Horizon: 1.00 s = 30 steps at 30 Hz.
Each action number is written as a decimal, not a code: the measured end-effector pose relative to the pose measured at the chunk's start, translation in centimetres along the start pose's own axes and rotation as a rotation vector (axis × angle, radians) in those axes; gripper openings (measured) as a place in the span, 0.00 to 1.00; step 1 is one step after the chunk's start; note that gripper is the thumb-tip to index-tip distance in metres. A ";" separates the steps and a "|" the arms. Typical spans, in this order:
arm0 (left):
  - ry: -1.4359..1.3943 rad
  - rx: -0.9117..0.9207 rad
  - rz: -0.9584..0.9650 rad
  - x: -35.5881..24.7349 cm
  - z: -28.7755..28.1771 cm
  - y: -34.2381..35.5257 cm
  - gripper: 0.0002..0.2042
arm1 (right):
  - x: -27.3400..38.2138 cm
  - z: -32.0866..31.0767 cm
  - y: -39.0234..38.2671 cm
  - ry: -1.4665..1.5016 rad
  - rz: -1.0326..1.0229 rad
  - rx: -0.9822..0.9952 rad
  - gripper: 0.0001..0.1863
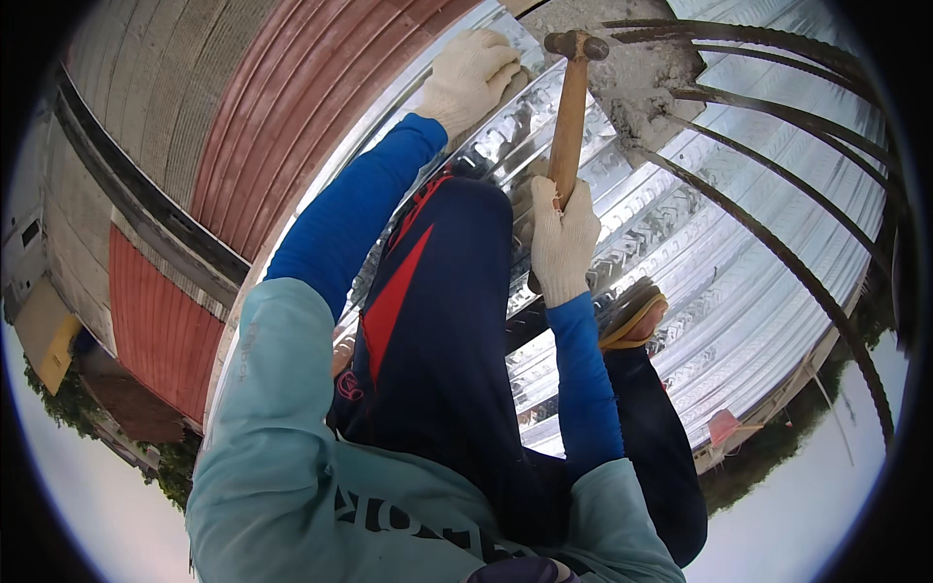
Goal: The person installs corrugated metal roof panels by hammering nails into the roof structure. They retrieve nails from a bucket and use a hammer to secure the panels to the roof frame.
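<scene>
My right hand (564, 241), in a cream knitted glove, is closed around the wooden handle of a hammer (568, 131). The hammer's dark metal head (576, 45) is up beside a rough patch of concrete (646, 73). Farther left, my left hand (473, 80), gloved alike, is at the edge of the shiny corrugated metal sheets (671, 291). Its fingers curl in with the thumb alongside; whatever they hold, if anything, is hidden. A gap separates it from the hammer head.
Several bent rusty steel bars (768, 233) rise from the concrete and arch to the right. Beyond the sheets' left edge lie red corrugated roofs (292, 107) at a lower level. My sandalled foot (637, 321) is on the sheets, and a pinkish-red object (723, 428) is near their right edge.
</scene>
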<state>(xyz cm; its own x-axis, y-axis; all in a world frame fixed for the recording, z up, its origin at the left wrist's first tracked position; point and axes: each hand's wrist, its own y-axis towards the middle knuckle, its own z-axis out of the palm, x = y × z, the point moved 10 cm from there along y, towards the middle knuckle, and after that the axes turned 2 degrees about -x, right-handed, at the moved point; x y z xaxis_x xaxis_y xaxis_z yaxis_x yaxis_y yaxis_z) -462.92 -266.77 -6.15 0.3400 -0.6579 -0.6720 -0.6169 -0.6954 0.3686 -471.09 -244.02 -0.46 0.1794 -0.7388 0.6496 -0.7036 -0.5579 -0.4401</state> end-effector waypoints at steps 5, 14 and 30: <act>0.007 -0.047 0.034 -0.5 -0.5 0.2 0.06 | 0.5 -0.3 0.7 -0.019 -0.035 -0.019 0.22; -0.031 0.085 -0.203 1.4 -0.1 0.7 0.09 | -2.2 0.8 1.5 0.093 0.092 0.054 0.23; -0.249 -0.200 -0.422 4.1 -6.1 1.1 0.10 | -1.3 1.1 3.3 -0.017 -0.032 0.085 0.24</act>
<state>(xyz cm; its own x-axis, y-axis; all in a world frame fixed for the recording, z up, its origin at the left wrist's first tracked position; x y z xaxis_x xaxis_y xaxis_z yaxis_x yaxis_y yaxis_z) -457.89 -272.04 -4.58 0.3354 -0.2371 -0.9117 -0.3068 -0.9425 0.1323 -472.84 -245.32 -3.46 0.2132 -0.7258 0.6540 -0.6367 -0.6109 -0.4704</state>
